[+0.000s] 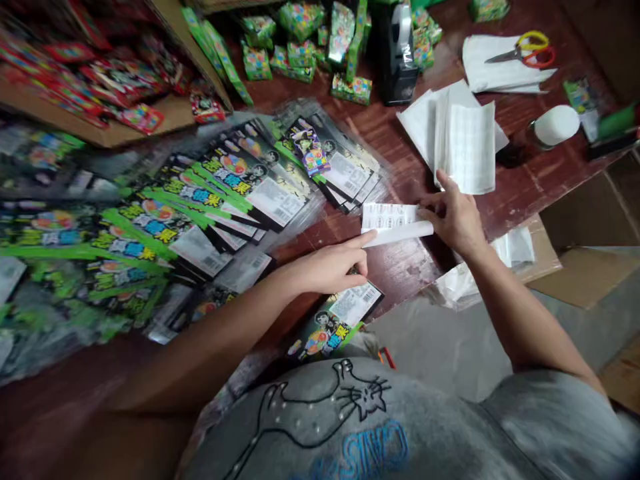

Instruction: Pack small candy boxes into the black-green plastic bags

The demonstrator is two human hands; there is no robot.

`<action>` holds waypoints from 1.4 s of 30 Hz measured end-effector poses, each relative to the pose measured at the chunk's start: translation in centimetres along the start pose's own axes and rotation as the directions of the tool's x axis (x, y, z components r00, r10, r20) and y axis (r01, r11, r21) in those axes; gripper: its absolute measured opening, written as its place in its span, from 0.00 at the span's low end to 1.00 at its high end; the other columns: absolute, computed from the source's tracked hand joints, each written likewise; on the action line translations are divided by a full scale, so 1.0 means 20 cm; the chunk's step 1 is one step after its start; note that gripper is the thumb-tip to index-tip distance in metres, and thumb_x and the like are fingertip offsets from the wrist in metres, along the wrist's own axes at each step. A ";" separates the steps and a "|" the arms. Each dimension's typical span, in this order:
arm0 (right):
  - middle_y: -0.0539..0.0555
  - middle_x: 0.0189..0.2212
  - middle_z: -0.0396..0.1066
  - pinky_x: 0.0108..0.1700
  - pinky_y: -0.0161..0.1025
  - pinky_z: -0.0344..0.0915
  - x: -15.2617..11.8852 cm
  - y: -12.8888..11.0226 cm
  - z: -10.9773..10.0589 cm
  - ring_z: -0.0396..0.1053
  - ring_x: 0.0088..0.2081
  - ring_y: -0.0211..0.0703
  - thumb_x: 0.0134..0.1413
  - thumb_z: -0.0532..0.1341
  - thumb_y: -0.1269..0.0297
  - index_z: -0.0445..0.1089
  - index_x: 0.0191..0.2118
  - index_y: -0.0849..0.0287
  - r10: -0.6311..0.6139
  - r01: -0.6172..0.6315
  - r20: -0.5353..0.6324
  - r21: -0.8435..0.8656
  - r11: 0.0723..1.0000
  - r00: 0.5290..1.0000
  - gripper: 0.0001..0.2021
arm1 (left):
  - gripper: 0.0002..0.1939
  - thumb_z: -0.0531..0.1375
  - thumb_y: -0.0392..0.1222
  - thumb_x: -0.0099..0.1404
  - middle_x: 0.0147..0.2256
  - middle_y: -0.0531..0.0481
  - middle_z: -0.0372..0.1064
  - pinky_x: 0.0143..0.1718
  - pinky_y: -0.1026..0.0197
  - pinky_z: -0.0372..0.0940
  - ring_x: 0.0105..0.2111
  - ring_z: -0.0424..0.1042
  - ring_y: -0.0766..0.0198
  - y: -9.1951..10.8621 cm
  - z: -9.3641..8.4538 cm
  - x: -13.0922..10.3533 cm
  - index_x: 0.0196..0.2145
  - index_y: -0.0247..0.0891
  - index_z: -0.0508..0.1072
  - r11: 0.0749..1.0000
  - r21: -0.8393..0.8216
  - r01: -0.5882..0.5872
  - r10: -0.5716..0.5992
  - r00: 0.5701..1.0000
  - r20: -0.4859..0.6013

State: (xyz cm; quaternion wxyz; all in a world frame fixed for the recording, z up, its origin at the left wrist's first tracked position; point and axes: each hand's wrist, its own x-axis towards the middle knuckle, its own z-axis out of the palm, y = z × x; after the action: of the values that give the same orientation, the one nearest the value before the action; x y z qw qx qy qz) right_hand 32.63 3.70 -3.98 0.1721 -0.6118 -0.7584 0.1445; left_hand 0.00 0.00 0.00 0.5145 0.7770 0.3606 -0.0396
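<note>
A white sticker sheet (387, 217) with rows of round printed labels lies over the red-brown table, its lower edge curled up into a roll. My right hand (455, 217) is closed, pinching the sheet at its right end. My left hand (340, 263) is closed too, its index finger along the sheet's lower left corner and the other fingers bent in. Just below that hand sits a printed plastic bag (340, 317), partly covered by it. Beyond the sheet, a small purple packet (310, 148) rests on a fan of similar bags (350, 170).
Many overlapping printed bags (200, 193) spread leftwards. Red packets fill a cardboard box (185, 50). Green packets (300, 57) surround a black tape dispenser (399, 60). Paper stacks (473, 147), scissors (527, 52) and a white-topped container (557, 125) are on the right.
</note>
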 end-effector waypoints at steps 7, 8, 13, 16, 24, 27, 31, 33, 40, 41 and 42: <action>0.57 0.47 0.84 0.52 0.56 0.73 0.01 0.02 0.05 0.79 0.46 0.54 0.59 0.65 0.61 0.52 0.77 0.56 0.016 -0.013 -0.038 0.079 0.997 0.999 0.42 | 0.03 0.62 0.40 0.69 0.79 0.42 0.44 0.60 0.51 0.68 0.65 0.73 0.52 -0.02 0.02 0.02 0.38 0.40 0.77 0.999 0.018 -0.030 0.030 1.000 -0.004; 0.56 0.45 0.83 0.52 0.56 0.74 0.00 0.02 0.05 0.79 0.46 0.54 0.58 0.66 0.62 0.52 0.76 0.55 0.010 -0.006 -0.033 0.102 0.995 0.999 0.42 | 0.03 0.62 0.38 0.70 0.79 0.42 0.46 0.60 0.51 0.68 0.64 0.74 0.52 -0.01 0.02 0.01 0.38 0.40 0.77 0.999 0.039 -0.037 0.037 0.999 -0.014; 0.51 0.38 0.78 0.44 0.50 0.77 0.03 0.03 0.03 0.77 0.38 0.48 0.58 0.67 0.61 0.51 0.74 0.52 -0.066 0.080 -0.053 0.337 0.938 0.996 0.42 | 0.04 0.68 0.40 0.69 0.76 0.46 0.55 0.64 0.38 0.65 0.64 0.69 0.42 0.12 -0.05 -0.06 0.42 0.40 0.81 0.934 0.351 -0.064 0.187 0.925 -0.330; 0.50 0.38 0.75 0.38 0.47 0.77 0.08 -0.01 -0.02 0.75 0.35 0.46 0.61 0.69 0.54 0.51 0.73 0.46 -0.115 0.176 -0.151 0.499 0.849 0.982 0.40 | 0.22 0.74 0.50 0.65 0.76 0.44 0.55 0.71 0.36 0.58 0.71 0.59 0.38 0.13 -0.17 -0.02 0.54 0.43 0.79 0.962 0.240 -0.128 0.260 0.689 -0.677; 0.51 0.44 0.74 0.39 0.43 0.79 0.16 -0.41 -0.10 0.74 0.39 0.45 0.64 0.69 0.47 0.50 0.75 0.34 -0.192 0.419 -0.406 0.598 0.684 0.893 0.41 | 0.38 0.75 0.69 0.57 0.53 0.40 0.79 0.57 0.51 0.74 0.57 0.78 0.48 0.05 -0.37 0.14 0.55 0.40 0.76 0.391 -0.793 -0.468 -0.262 0.769 -0.583; 0.52 0.47 0.75 0.40 0.46 0.79 0.14 -0.54 -0.06 0.75 0.39 0.45 0.67 0.67 0.50 0.43 0.78 0.33 -0.226 0.463 -0.443 0.554 0.692 0.868 0.43 | 0.24 0.77 0.52 0.60 0.43 0.41 0.83 0.46 0.54 0.77 0.42 0.82 0.54 0.09 -0.31 0.10 0.47 0.34 0.80 0.187 -0.910 -0.370 -0.235 0.883 -0.407; 0.52 0.47 0.80 0.50 0.56 0.77 0.12 -0.58 -0.04 0.77 0.45 0.51 0.69 0.66 0.59 0.42 0.79 0.32 -0.360 0.548 -0.509 0.286 0.786 0.782 0.43 | 0.11 0.71 0.34 0.61 0.38 0.43 0.84 0.49 0.55 0.76 0.38 0.82 0.58 0.10 -0.26 0.07 0.42 0.30 0.81 0.076 -0.902 -0.424 -0.326 0.845 -0.425; 0.52 0.47 0.82 0.55 0.61 0.73 0.12 -0.57 -0.05 0.76 0.48 0.53 0.70 0.65 0.61 0.44 0.79 0.33 -0.427 0.550 -0.474 0.156 0.820 0.770 0.42 | 0.11 0.68 0.33 0.63 0.39 0.42 0.84 0.53 0.52 0.75 0.39 0.83 0.56 0.09 -0.26 0.06 0.44 0.29 0.81 0.047 -0.909 -0.415 -0.340 0.849 -0.405; 0.51 0.47 0.84 0.55 0.57 0.73 0.12 -0.58 -0.04 0.78 0.44 0.51 0.72 0.64 0.55 0.39 0.80 0.41 -0.447 0.573 -0.432 0.223 0.789 0.784 0.42 | 0.16 0.61 0.38 0.70 0.41 0.44 0.84 0.50 0.53 0.75 0.39 0.83 0.56 0.10 -0.23 0.00 0.54 0.32 0.78 -0.151 -0.947 -0.283 -0.279 0.931 -0.234; 0.51 0.45 0.84 0.54 0.56 0.73 0.11 -0.59 -0.03 0.78 0.43 0.50 0.71 0.65 0.56 0.40 0.80 0.41 -0.446 0.578 -0.448 0.216 0.787 0.774 0.42 | 0.16 0.60 0.38 0.71 0.40 0.45 0.84 0.47 0.53 0.76 0.37 0.82 0.57 0.11 -0.22 -0.01 0.54 0.33 0.77 -0.171 -0.948 -0.267 -0.283 0.935 -0.213; 0.50 0.44 0.84 0.53 0.55 0.73 0.11 -0.61 -0.03 0.78 0.42 0.49 0.70 0.66 0.59 0.41 0.80 0.41 -0.450 0.586 -0.472 0.191 0.787 0.758 0.43 | 0.16 0.60 0.38 0.71 0.39 0.46 0.83 0.44 0.54 0.76 0.36 0.82 0.57 0.11 -0.22 -0.02 0.54 0.34 0.77 -0.189 -0.947 -0.259 -0.297 0.935 -0.196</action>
State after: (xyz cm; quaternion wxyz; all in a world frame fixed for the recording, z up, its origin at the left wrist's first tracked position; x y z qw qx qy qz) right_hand 21.83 3.24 1.89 0.4566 -0.3529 -0.8122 0.0852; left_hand -0.33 2.85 3.94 0.8475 0.0796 0.3556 0.3859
